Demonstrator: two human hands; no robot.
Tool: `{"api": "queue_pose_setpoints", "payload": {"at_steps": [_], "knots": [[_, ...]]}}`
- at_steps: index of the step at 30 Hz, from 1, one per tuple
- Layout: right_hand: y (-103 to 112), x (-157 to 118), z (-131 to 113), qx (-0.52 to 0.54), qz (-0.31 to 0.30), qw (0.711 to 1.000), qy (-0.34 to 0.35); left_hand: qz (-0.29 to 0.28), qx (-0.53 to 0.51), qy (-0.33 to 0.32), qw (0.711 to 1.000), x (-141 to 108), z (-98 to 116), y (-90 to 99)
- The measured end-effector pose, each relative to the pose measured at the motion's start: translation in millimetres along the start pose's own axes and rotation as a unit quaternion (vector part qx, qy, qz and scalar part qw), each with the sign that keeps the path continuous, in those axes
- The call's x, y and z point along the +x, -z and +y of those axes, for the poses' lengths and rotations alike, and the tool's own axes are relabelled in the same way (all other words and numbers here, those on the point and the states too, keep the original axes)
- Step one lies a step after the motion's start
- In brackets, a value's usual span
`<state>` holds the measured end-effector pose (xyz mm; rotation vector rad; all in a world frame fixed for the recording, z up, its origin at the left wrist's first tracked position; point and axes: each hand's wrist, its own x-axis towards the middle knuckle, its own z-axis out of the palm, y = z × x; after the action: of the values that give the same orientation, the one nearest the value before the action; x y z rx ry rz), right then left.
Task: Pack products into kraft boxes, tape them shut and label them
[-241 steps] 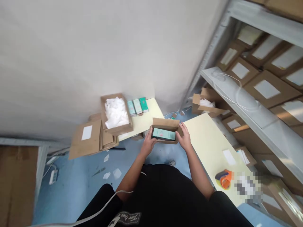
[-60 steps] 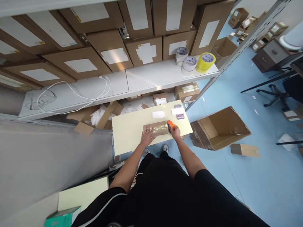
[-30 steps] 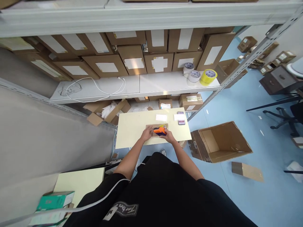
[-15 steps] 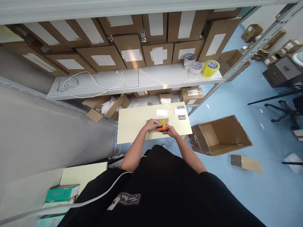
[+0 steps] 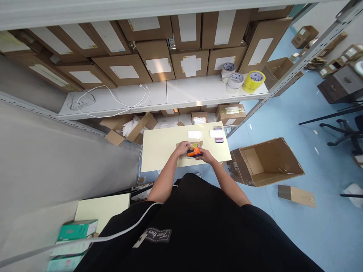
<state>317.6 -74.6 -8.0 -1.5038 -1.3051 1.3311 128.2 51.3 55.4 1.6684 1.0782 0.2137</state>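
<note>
My right hand (image 5: pixel 206 155) is wrapped round an orange and black tape dispenser (image 5: pixel 194 152) with a yellow roll showing behind it. Close on its left, my left hand (image 5: pixel 183 147) has its fingers pressed together by the roll; what they pinch, if anything, is too small to tell. Under both hands a flat brown cardboard piece (image 5: pixel 183 162) lies on the pale yellow table (image 5: pixel 159 147). Beyond it are a white paper (image 5: pixel 194 134) and, to the right, another white slip (image 5: pixel 216 133) with a phone (image 5: pixel 219 140) beside it.
A shelf (image 5: pixel 193 92) behind the table bears cardboard boxes, a white cable (image 5: pixel 113 99), clear tape rolls (image 5: pixel 235 81) and yellow tape (image 5: pixel 253 81). An open carton (image 5: pixel 263 162) stands on the floor at right, an open box (image 5: pixel 129 128) at left behind the table.
The orange dispenser has tilted slightly in my right hand, showing more of its orange face. My left hand stays beside it. The whole view has shifted slightly.
</note>
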Motion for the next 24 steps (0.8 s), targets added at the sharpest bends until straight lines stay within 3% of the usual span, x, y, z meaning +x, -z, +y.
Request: {"api": "queue_pose_setpoints", "payload": {"at_steps": [4, 11, 18, 24], "knots": [[-0.7, -4.1, -0.3, 0.008, -0.002, 1.000, 0.008, -0.019, -0.031, 0.017, 0.999, 3.3, 2.5, -4.2], [3.9, -7.4, -0.9, 0.033, -0.013, 0.999, 0.013, -0.043, -0.030, 0.054, 0.997, 1.8, 9.7, 4.9], [-0.2, -12.8, -12.2, 0.000, 0.037, 0.999, 0.035, 0.024, -0.003, -0.003, 1.000, 3.1, 6.1, 8.4], [-1.4, -11.7, -20.9, -0.014, 0.075, 0.997, 0.021, 0.084, 0.088, -0.041, 0.992, -2.7, 18.8, 16.7]]}}
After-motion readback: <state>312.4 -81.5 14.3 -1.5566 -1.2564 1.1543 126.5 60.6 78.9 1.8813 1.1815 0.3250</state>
